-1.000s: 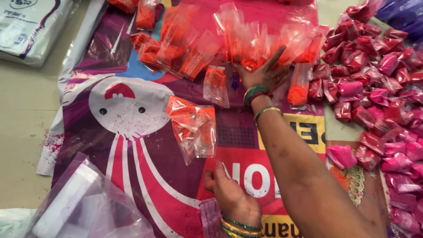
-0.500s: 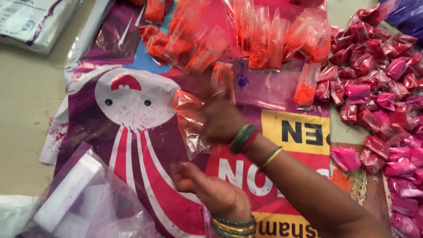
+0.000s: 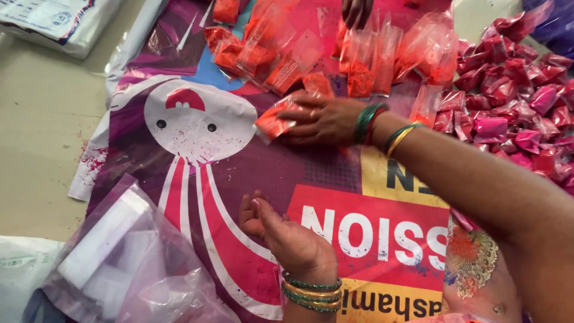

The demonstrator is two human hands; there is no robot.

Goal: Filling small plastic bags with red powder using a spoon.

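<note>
My right hand [image 3: 326, 119] reaches across a printed pink and purple banner [image 3: 197, 179] and lies on a small bunch of clear packets of orange powder [image 3: 273, 124]. Its fingers are closed over them, and one packet sticks out past the fingertips. Green and gold bangles ring that wrist. My left hand [image 3: 287, 236] rests on the banner nearer to me with its fingers loosely curled and nothing in it. A heap of orange powder packets [image 3: 365, 57] lies just beyond my right hand.
A big pile of pink powder packets [image 3: 514, 113] fills the right side. Another person's hand [image 3: 357, 11] shows at the top edge. A clear plastic bag of white items [image 3: 113, 263] lies at bottom left, and a white sack [image 3: 48, 24] at top left.
My right hand has come back from the far orange heap toward me and left, settling on the small bunch of orange packets. My left hand shifted slightly left.
</note>
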